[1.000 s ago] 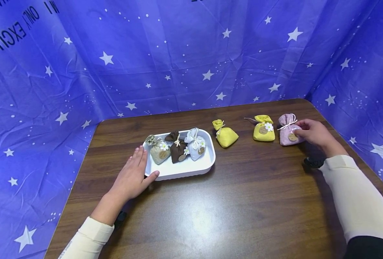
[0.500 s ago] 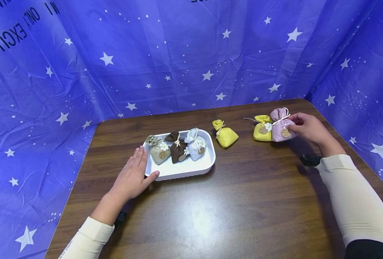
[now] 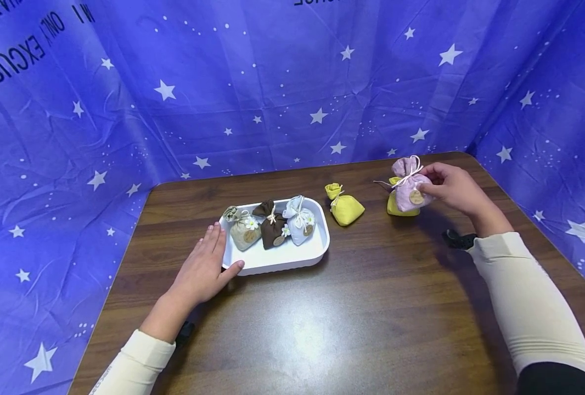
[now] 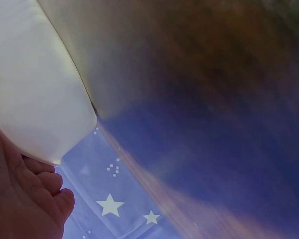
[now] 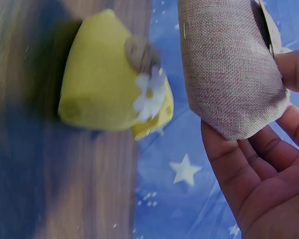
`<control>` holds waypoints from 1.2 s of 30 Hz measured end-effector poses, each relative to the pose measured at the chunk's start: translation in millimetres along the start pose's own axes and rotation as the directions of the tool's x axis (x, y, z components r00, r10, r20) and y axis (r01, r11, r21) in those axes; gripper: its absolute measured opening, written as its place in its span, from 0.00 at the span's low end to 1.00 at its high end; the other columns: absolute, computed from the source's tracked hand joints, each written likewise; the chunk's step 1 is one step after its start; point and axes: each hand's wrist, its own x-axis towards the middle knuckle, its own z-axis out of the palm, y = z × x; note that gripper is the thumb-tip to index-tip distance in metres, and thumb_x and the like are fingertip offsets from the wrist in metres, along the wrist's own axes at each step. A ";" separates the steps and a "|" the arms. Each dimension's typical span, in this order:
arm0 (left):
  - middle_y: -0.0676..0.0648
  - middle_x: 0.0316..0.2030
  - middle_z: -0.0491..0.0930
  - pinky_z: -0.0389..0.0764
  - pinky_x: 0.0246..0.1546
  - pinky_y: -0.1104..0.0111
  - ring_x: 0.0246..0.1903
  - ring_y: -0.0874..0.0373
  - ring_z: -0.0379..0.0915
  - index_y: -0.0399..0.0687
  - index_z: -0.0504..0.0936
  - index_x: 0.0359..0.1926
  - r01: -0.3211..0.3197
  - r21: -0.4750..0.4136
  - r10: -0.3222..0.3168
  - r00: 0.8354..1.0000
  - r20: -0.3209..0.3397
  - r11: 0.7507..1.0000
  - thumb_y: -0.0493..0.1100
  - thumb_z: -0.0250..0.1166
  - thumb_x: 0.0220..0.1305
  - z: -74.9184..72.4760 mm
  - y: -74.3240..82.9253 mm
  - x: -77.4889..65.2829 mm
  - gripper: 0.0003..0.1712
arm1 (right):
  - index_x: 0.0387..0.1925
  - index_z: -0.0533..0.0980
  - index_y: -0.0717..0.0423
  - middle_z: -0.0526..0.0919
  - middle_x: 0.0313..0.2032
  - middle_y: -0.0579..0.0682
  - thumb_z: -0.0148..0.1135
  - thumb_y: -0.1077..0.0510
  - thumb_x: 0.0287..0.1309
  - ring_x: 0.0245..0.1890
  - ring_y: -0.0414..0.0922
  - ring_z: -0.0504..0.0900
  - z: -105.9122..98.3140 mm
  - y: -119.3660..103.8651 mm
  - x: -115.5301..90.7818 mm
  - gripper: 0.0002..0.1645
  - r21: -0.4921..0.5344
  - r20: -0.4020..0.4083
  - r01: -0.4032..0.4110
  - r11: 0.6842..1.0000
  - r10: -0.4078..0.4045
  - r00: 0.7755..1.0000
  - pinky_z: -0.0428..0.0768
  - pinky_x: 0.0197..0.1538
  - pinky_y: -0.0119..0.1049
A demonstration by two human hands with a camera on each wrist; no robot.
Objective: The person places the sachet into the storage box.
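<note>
Right hand (image 3: 453, 188) grips pink pouch (image 3: 408, 184) aloft — left hand (image 3: 204, 270) flat, touching white tray (image 3: 282, 257)

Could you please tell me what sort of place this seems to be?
Probably a staged tabletop set rather than a lived-in room: a wooden table is walled on three sides by a blue star-print cloth, with only a white tray and small sachets laid out on it.

A yellow pouch (image 3: 346, 207) lies on the wooden table (image 3: 352, 312). A blue star-printed cloth (image 3: 253, 82) hangs behind and beside the table.
</note>
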 end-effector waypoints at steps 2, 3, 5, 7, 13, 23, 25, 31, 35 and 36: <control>0.30 0.76 0.40 0.48 0.71 0.44 0.75 0.36 0.35 0.26 0.48 0.74 0.000 -0.002 0.000 1.000 -0.001 1.000 0.69 0.47 0.71 0.1 0.1 -0.3 0.54 | 0.45 0.78 0.67 0.82 0.34 0.53 0.67 0.64 0.59 0.31 0.32 0.76 3.6 -5.1 0.7 0.14 -0.012 -0.002 0.004 1.000 -0.004 1.000 0.73 0.32 0.22; 0.30 0.76 0.40 0.48 0.71 0.44 0.75 0.36 0.35 0.26 0.48 0.74 0.000 -0.003 0.000 1.000 -0.002 1.000 0.69 0.47 0.71 0.5 0.2 -0.6 0.54 | 0.45 0.78 0.66 0.82 0.34 0.54 0.67 0.64 0.59 0.31 0.32 0.76 5.4 -7.3 0.9 0.14 -0.016 -0.003 0.006 1.000 -0.006 1.000 0.73 0.32 0.22; 0.30 0.76 0.40 0.48 0.71 0.44 0.75 0.36 0.35 0.26 0.48 0.74 0.000 -0.005 0.000 1.000 -0.003 1.000 0.70 0.47 0.71 1.7 0.3 -1.1 0.55 | 0.45 0.78 0.66 0.82 0.34 0.55 0.67 0.64 0.59 0.31 0.32 0.76 8.9 -11.4 0.7 0.14 -0.016 -0.005 0.010 1.000 -0.010 1.000 0.73 0.33 0.22; 0.30 0.76 0.40 0.48 0.71 0.44 0.75 0.36 0.35 0.26 0.48 0.74 -0.001 -0.006 0.001 1.000 -0.003 1.000 0.70 0.46 0.71 2.6 0.3 -1.4 0.55 | 0.45 0.79 0.66 0.82 0.35 0.55 0.67 0.64 0.59 0.31 0.33 0.76 12.5 -15.1 0.6 0.14 -0.020 -0.008 0.017 1.000 -0.017 1.000 0.73 0.33 0.22; 0.30 0.76 0.40 0.48 0.71 0.44 0.75 0.36 0.35 0.25 0.48 0.74 -0.005 -0.001 0.005 1.000 -0.017 1.000 0.69 0.47 0.71 2.2 -1.2 -0.7 0.54 | 0.45 0.79 0.64 0.82 0.34 0.55 0.68 0.64 0.58 0.31 0.35 0.77 25.7 -28.5 3.6 0.13 0.014 -0.017 0.046 0.999 -0.046 0.999 0.74 0.32 0.23; 0.30 0.76 0.40 0.48 0.72 0.45 0.75 0.37 0.35 0.26 0.48 0.74 -0.002 0.012 0.002 1.000 -0.017 1.000 0.70 0.46 0.71 1.1 -1.3 -0.3 0.54 | 0.44 0.80 0.62 0.83 0.34 0.54 0.67 0.64 0.57 0.33 0.40 0.77 47.4 -48.2 8.7 0.12 0.039 -0.025 0.065 0.997 -0.064 0.998 0.73 0.32 0.25; 0.31 0.76 0.41 0.48 0.72 0.45 0.75 0.37 0.35 0.27 0.48 0.75 0.000 0.013 0.000 1.000 -0.016 1.000 0.71 0.45 0.71 1.6 -1.3 -0.7 0.55 | 0.44 0.80 0.63 0.83 0.34 0.55 0.67 0.65 0.57 0.33 0.41 0.78 50.8 -52.0 9.4 0.13 0.048 -0.015 0.076 0.996 -0.075 0.997 0.74 0.32 0.25; 0.31 0.76 0.41 0.47 0.72 0.45 0.75 0.37 0.35 0.27 0.48 0.75 0.007 0.020 -0.007 1.000 -0.004 1.000 0.72 0.45 0.71 3.2 -0.3 -2.7 0.55 | 0.45 0.79 0.65 0.82 0.35 0.57 0.67 0.64 0.57 0.35 0.45 0.78 61.3 -64.1 10.1 0.14 0.084 0.026 0.085 0.993 -0.088 0.996 0.75 0.35 0.23; 0.30 0.76 0.41 0.46 0.72 0.46 0.75 0.37 0.36 0.27 0.49 0.74 0.004 0.027 -0.003 1.000 -0.012 1.000 0.70 0.45 0.71 2.3 0.3 -2.3 0.54 | 0.44 0.79 0.65 0.82 0.36 0.57 0.67 0.64 0.57 0.35 0.45 0.78 69.2 -73.1 12.5 0.13 0.114 0.038 0.087 0.990 -0.092 0.995 0.75 0.35 0.23; 0.30 0.76 0.41 0.46 0.72 0.46 0.75 0.37 0.36 0.26 0.49 0.74 0.002 0.030 -0.002 1.000 -0.015 1.000 0.70 0.46 0.71 1.9 0.4 -2.1 0.54 | 0.44 0.78 0.65 0.82 0.35 0.57 0.67 0.64 0.57 0.35 0.45 0.78 71.5 -75.7 13.4 0.13 0.117 0.043 0.090 0.989 -0.095 0.995 0.75 0.35 0.24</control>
